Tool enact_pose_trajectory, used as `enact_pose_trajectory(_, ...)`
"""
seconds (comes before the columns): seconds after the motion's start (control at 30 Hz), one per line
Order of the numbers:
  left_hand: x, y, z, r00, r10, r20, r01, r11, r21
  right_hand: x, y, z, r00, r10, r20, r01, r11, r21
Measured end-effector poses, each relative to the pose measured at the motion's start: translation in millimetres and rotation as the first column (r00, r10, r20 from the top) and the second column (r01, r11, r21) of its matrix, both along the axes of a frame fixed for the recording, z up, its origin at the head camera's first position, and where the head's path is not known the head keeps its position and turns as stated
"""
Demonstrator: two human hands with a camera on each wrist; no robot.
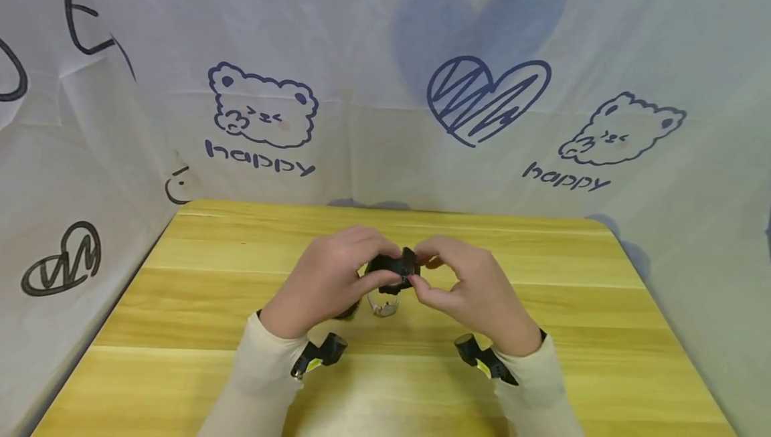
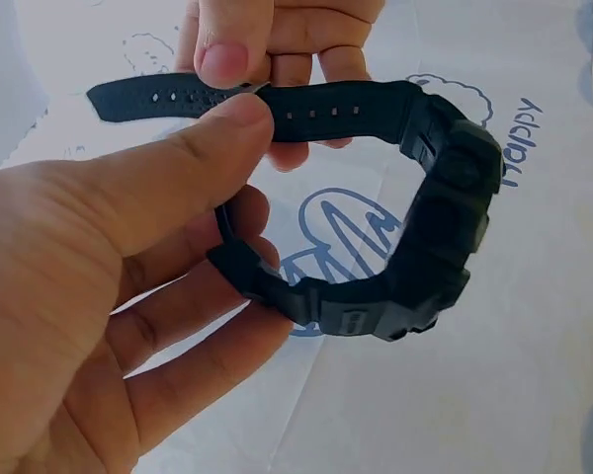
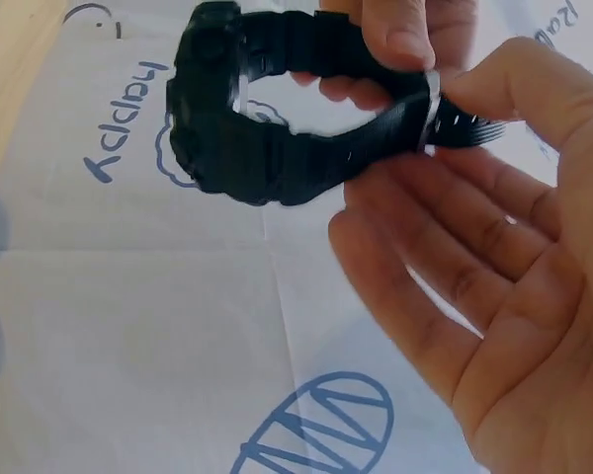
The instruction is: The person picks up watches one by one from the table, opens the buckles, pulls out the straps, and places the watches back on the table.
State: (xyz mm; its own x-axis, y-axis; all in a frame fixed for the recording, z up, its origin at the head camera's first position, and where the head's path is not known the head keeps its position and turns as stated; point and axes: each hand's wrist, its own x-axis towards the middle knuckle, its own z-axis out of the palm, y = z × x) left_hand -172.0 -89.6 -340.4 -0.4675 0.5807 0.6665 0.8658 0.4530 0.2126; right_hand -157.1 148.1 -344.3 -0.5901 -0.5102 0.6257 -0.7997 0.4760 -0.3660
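Observation:
A black wristwatch [image 1: 385, 266] with a chunky case is held up between both hands over the table. Its strap [image 2: 326, 111] forms a loop, and in the right wrist view the holed end [image 3: 465, 129] passes through a silvery buckle [image 3: 432, 111]. My left hand [image 1: 332, 270] grips the strap beside the buckle, thumb on top and fingers below. With thumb and fingers, my right hand [image 1: 472, 280] pinches the strap at the buckle. The watch's case [image 2: 445, 222] hangs away from the fingers.
Below the hands, a small watch-like thing with a light band [image 1: 384, 308] lies on the wooden table [image 1: 602, 330]. A dark object [image 1: 348, 312] sits beside it, partly hidden by the left hand. White printed cloth [image 1: 373, 35] hangs behind the table and at its sides.

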Motion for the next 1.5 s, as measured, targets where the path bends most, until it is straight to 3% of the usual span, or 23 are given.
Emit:
enact_pose_trajectory(0.27, 0.1, 0.2, 4.4, 0.997, -0.017, 0.076, 0.014, 0.999, 0.048, -2.4, 6.1, 0.8, 0.998, 0.064, 0.017, -0.061, 0.991, -0.117)
enact_pose_trajectory(0.43, -0.4, -0.2, 4.5, 0.977, -0.059, 0.204, 0.041, 0.995, 0.090, -4.7, 6.2, 0.8, 0.990, 0.134, 0.042, -0.123, 0.973, -0.197)
enact_pose_trajectory(0.57, -1.0, 0.2, 4.1, 0.965, -0.059, 0.254, 0.041, 0.996, 0.076, -5.3, 6.4, 1.0, 0.989, 0.136, 0.057, -0.125, 0.979, -0.163)
enact_pose_trajectory(0.77, -2.5, -1.6, 2.1, 0.983, -0.032, 0.182, 0.030, 0.999, 0.011, -6.1, 5.8, 0.4, 0.993, 0.113, -0.019, -0.113, 0.994, -0.004)
enact_pose_trajectory(1.03, -0.2, -0.3, 4.7, 0.997, -0.022, 0.069, 0.018, 0.998, 0.061, -5.4, 2.3, 1.1, 0.993, 0.094, -0.078, -0.087, 0.992, 0.091)
enact_pose_trajectory(1.5, 3.4, 3.0, 3.9, 0.986, 0.060, 0.153, -0.055, 0.998, -0.040, -2.0, -1.9, 1.8, 0.995, 0.062, -0.081, -0.049, 0.986, 0.161)
